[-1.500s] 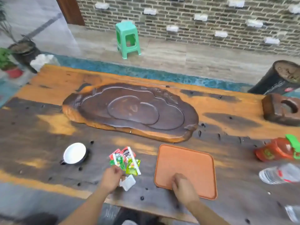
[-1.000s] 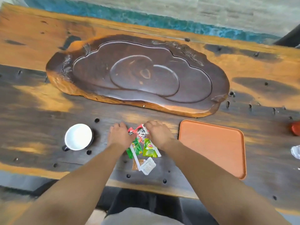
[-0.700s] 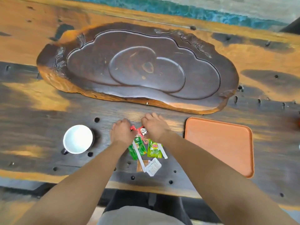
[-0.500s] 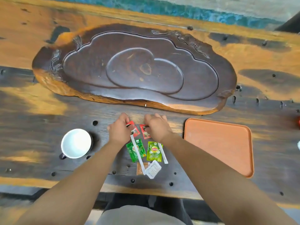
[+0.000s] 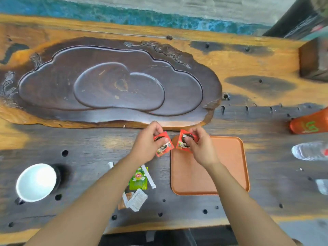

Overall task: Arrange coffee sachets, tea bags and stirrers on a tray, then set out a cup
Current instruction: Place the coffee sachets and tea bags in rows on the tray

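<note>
My left hand (image 5: pixel 145 144) pinches a red coffee sachet (image 5: pixel 164 146) just left of the orange tray (image 5: pixel 229 167). My right hand (image 5: pixel 200 150) grips a second red coffee sachet (image 5: pixel 183 142) over the tray's far left corner. A green Lipton tea bag (image 5: pixel 138 179) lies on the table below my left wrist, with a white stirrer (image 5: pixel 150 177) beside it. A white packet (image 5: pixel 137 199) and a brown sachet (image 5: pixel 124 201) lie nearer me. The white cup (image 5: pixel 36 181) stands at the left.
A big carved dark wooden tea board (image 5: pixel 113 86) fills the table's middle. At the right edge lie an orange-red pouch (image 5: pixel 310 124) and a plastic bottle (image 5: pixel 310 150). The wooden table (image 5: pixel 88 144) has several small holes.
Both hands lifted a red coffee sachet each from the pile and carried them right, toward the tray. The camera view shifted right too.
</note>
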Tool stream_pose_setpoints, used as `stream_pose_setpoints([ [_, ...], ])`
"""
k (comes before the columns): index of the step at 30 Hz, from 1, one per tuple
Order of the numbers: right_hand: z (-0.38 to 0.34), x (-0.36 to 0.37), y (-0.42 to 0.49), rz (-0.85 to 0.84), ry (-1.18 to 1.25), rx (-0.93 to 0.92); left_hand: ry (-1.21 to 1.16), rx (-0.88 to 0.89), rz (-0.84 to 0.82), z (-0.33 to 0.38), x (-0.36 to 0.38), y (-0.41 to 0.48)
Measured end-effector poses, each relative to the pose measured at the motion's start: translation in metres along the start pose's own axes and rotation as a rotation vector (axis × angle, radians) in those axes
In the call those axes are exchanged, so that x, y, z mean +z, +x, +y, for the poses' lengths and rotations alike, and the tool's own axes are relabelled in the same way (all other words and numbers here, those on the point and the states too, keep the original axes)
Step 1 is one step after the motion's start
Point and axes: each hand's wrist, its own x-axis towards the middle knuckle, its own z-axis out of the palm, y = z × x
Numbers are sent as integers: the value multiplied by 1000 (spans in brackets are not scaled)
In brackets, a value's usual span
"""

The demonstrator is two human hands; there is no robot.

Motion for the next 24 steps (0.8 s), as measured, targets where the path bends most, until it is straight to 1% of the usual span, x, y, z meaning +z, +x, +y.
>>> stream_pose_setpoints([
  [2,28,-26,-5,-60,-118,43,104,-11,-113,0,41,4],
  [5,60,-46,-3,-101,-219,57,322,-15,-187,-6,89,14],
  [7,77,-50,3,-101,-277,34,490,28,-149,-9,108,17],
  [8,85,-50,5,-73,-333,8,570,67,-113,-11,114,19],
  [11,98,-53,3,75,-547,-59,776,187,6,-18,123,19],
  [13,99,-54,-8,134,-617,-130,790,198,95,-20,126,14],
  [15,104,-52,-19,105,-642,-211,777,221,135,-22,129,3],
  [19,117,-43,-25,-19,-659,-211,875,246,73,-35,138,-13],
  [24,117,-36,-21,-30,-687,-198,900,193,50,-40,142,-8],
])
